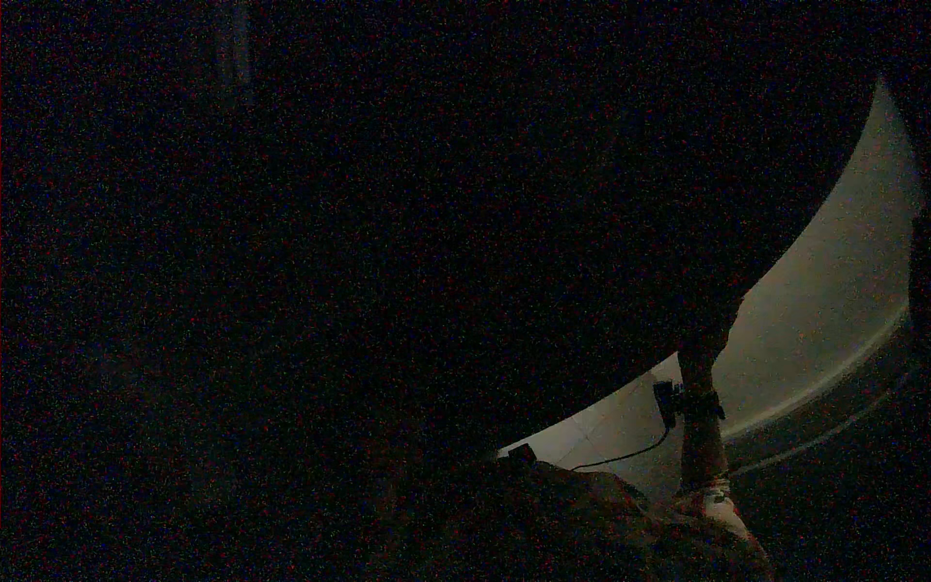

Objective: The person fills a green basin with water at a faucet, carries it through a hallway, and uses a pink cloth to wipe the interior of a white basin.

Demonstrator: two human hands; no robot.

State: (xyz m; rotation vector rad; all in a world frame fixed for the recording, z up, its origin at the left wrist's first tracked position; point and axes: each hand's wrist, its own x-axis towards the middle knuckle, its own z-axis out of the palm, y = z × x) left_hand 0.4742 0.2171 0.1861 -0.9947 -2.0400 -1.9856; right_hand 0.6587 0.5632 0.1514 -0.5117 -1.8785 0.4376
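Note:
Most of the view is nearly black. My right forearm rises from the lower right, and my right hand [716, 335] is a dark silhouette at the edge of a large dark panel-like surface [601, 320]. The hand seems to touch that edge; its fingers are lost in the dark. Around my right wrist is a dark strap with a small black device [665, 396]. A thin black cable [630, 455] runs from the device toward my body. My left hand cannot be seen.
Beyond the dark panel's edge shows a dimly lit pale wall [815, 301], with a lighter curved band along its base. Pale tiles [606, 422] with thin joint lines lie beside my forearm. A small dark block [522, 453] sits near my clothing. A faint vertical streak [235, 48] shows at upper left.

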